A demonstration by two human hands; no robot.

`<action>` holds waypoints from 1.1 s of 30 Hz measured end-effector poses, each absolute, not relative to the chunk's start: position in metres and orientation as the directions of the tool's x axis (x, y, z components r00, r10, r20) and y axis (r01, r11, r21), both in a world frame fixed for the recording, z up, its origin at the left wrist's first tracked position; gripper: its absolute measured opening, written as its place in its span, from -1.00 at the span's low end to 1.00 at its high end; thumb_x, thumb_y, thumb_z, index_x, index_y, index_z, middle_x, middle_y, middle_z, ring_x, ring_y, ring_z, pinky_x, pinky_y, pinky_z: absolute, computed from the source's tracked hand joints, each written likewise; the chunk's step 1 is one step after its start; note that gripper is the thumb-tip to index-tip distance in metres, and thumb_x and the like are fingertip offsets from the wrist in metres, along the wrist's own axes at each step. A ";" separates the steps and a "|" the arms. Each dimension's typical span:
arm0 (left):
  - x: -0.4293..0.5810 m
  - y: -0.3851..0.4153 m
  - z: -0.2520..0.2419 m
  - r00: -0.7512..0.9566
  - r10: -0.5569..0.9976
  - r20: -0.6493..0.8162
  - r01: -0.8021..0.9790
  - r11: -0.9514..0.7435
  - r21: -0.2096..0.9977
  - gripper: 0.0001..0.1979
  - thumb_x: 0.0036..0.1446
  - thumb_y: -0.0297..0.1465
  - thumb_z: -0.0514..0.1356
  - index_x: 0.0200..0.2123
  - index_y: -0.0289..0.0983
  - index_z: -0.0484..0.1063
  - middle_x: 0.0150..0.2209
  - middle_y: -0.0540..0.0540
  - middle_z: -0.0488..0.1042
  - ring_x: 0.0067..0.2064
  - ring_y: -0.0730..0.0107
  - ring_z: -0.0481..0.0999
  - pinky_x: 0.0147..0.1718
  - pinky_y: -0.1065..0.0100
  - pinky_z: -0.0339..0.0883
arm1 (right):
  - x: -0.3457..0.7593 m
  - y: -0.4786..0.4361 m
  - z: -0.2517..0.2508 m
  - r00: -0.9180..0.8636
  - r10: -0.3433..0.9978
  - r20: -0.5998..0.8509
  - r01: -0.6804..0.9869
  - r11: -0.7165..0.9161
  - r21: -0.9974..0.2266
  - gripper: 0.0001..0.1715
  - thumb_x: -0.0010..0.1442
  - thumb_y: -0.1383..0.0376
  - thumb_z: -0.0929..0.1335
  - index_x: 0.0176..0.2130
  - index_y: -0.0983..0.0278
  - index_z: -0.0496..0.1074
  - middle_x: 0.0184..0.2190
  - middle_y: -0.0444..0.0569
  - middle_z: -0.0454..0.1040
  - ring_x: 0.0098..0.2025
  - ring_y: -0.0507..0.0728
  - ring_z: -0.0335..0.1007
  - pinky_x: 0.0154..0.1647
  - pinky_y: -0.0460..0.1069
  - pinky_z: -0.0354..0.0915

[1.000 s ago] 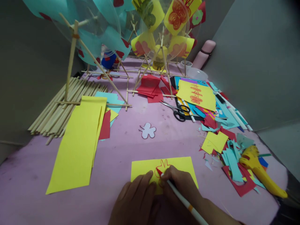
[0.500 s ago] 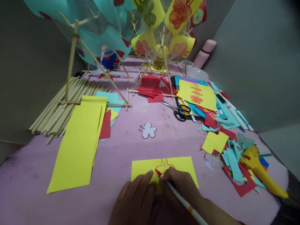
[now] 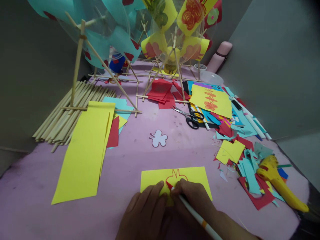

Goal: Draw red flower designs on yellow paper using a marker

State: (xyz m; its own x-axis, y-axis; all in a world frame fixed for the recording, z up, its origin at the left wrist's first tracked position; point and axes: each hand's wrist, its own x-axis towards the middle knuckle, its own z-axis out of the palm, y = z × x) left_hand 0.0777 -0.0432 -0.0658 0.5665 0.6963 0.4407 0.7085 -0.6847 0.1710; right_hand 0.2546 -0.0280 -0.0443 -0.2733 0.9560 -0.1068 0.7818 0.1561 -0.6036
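Observation:
A yellow sheet of paper (image 3: 198,178) lies in front of me, bearing a partial red outline with two points at its top. My right hand (image 3: 191,196) grips a white marker pen (image 3: 191,210), its red tip on the left side of the outline. Flat on the sheet's lower left, my left hand (image 3: 146,208) has its fingers stretched out. The lower part of the sheet is hidden beneath both hands. Beyond the sheet lies a small white butterfly cutout (image 3: 159,138).
Long yellow strips (image 3: 82,160) and a stack of wooden sticks (image 3: 67,113) lie left. Scissors (image 3: 191,118), red paper (image 3: 161,90), paper scraps (image 3: 250,170) and a yellow glue gun (image 3: 277,180) lie farther out. Stick-framed pinwheels (image 3: 175,46) stand at the back.
The whole view has shifted very slightly. Both hands keep nearly the same place on the yellow sheet, and the marker tip stays on the left side of the outline.

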 end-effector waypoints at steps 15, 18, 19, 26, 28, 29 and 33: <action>0.078 -0.045 -0.067 0.554 0.702 0.447 0.711 -0.679 0.184 -0.74 0.27 -0.40 -0.06 -0.13 -0.31 0.38 -0.11 -0.15 0.51 -0.14 0.27 0.49 -0.24 0.28 0.36 | 0.248 -0.033 -0.075 -0.234 0.964 -0.122 0.875 0.155 -0.458 -0.79 -0.13 0.42 0.32 -0.64 0.22 0.18 -0.71 -0.16 0.44 -0.66 0.07 0.40 -0.62 -0.13 0.16; 0.079 -0.044 -0.066 0.550 0.696 0.461 0.714 -0.679 0.173 -0.74 0.26 -0.41 -0.06 -0.12 -0.32 0.37 -0.10 -0.16 0.51 -0.12 0.26 0.48 -0.22 0.28 0.36 | 0.250 -0.032 -0.075 -0.256 0.960 -0.117 0.866 0.174 -0.469 -0.80 -0.14 0.44 0.32 -0.63 0.22 0.19 -0.70 -0.18 0.44 -0.67 0.05 0.39 -0.62 -0.14 0.16; 0.079 -0.044 -0.066 0.552 0.695 0.461 0.714 -0.679 0.168 -0.74 0.26 -0.41 -0.06 -0.12 -0.32 0.37 -0.10 -0.17 0.51 -0.12 0.26 0.48 -0.22 0.27 0.37 | 0.250 -0.032 -0.075 -0.267 0.955 -0.129 0.864 0.178 -0.472 -0.79 -0.14 0.46 0.31 -0.62 0.22 0.19 -0.71 -0.20 0.43 -0.67 0.04 0.37 -0.63 -0.15 0.15; 0.078 -0.044 -0.065 0.546 0.694 0.469 0.715 -0.678 0.172 -0.75 0.25 -0.43 -0.05 -0.13 -0.33 0.38 -0.12 -0.18 0.51 -0.14 0.25 0.48 -0.23 0.28 0.36 | 0.254 -0.031 -0.080 -0.281 0.949 -0.144 0.879 0.194 -0.437 -0.76 -0.17 0.49 0.31 -0.64 0.21 0.17 -0.71 -0.22 0.43 -0.67 0.04 0.39 -0.63 -0.15 0.14; 0.078 -0.045 -0.064 0.543 0.696 0.470 0.716 -0.676 0.175 -0.75 0.25 -0.44 -0.06 -0.13 -0.34 0.38 -0.12 -0.18 0.51 -0.15 0.25 0.48 -0.24 0.27 0.36 | 0.253 -0.033 -0.081 -0.270 0.953 -0.137 0.881 0.187 -0.434 -0.77 -0.17 0.48 0.31 -0.64 0.21 0.18 -0.72 -0.22 0.44 -0.69 0.04 0.38 -0.65 -0.15 0.12; 0.078 -0.045 -0.064 0.545 0.697 0.466 0.715 -0.676 0.176 -0.74 0.26 -0.43 -0.06 -0.14 -0.34 0.38 -0.12 -0.18 0.51 -0.15 0.25 0.48 -0.24 0.27 0.36 | 0.253 -0.033 -0.080 -0.268 0.954 -0.131 0.879 0.187 -0.438 -0.79 -0.17 0.47 0.31 -0.63 0.21 0.19 -0.72 -0.22 0.44 -0.69 0.03 0.38 -0.65 -0.15 0.12; 0.078 -0.045 -0.065 0.547 0.700 0.459 0.714 -0.677 0.180 -0.73 0.27 -0.41 -0.07 -0.15 -0.34 0.39 -0.11 -0.18 0.50 -0.15 0.24 0.48 -0.24 0.25 0.35 | 0.254 -0.034 -0.077 -0.288 0.953 -0.092 0.864 0.218 -0.454 -0.80 -0.17 0.45 0.32 -0.63 0.22 0.20 -0.72 -0.22 0.44 -0.70 0.02 0.36 -0.65 -0.16 0.12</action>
